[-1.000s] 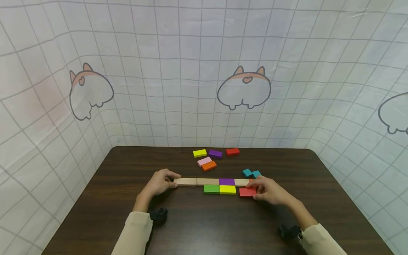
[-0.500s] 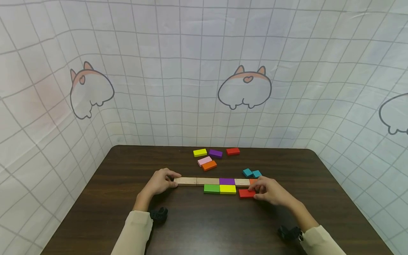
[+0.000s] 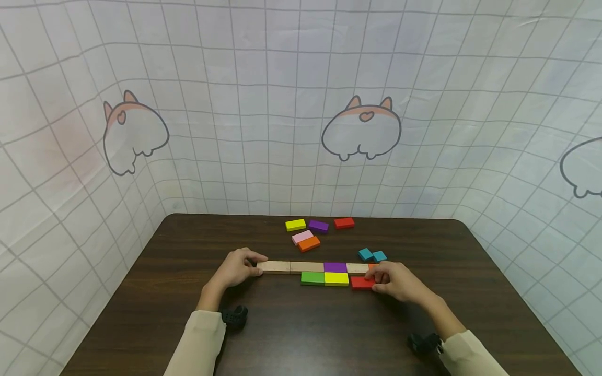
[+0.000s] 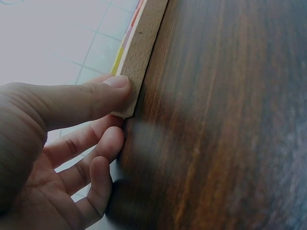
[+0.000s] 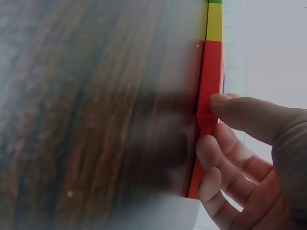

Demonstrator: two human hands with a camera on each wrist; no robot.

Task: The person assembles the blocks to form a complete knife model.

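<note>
My left hand (image 3: 239,268) pinches the left end of a plain wooden block (image 3: 275,267), thumb in front. That block starts a row with a second plain block (image 3: 307,267), a purple block (image 3: 335,267), a shorter plain block (image 3: 357,268) and an orange block (image 3: 372,266), partly covered by fingers. In front lie a green block (image 3: 312,278) and a yellow block (image 3: 336,279), end to end. My right hand (image 3: 397,281) holds a red block (image 3: 361,283) by its right end, thumb in front. In the right wrist view the red block (image 5: 211,72) lies close against the yellow one.
Behind the row lie two blue blocks (image 3: 365,254). Farther back are a pink block (image 3: 302,237), an orange block (image 3: 309,244), a yellow block (image 3: 295,225), a purple block (image 3: 319,226) and a red block (image 3: 344,223). A gridded curtain (image 3: 263,172) surrounds the dark table (image 3: 301,329).
With the red block, my right hand has shifted slightly left and away from me, narrowing the gap to the yellow block. The left hand has stayed in place.
</note>
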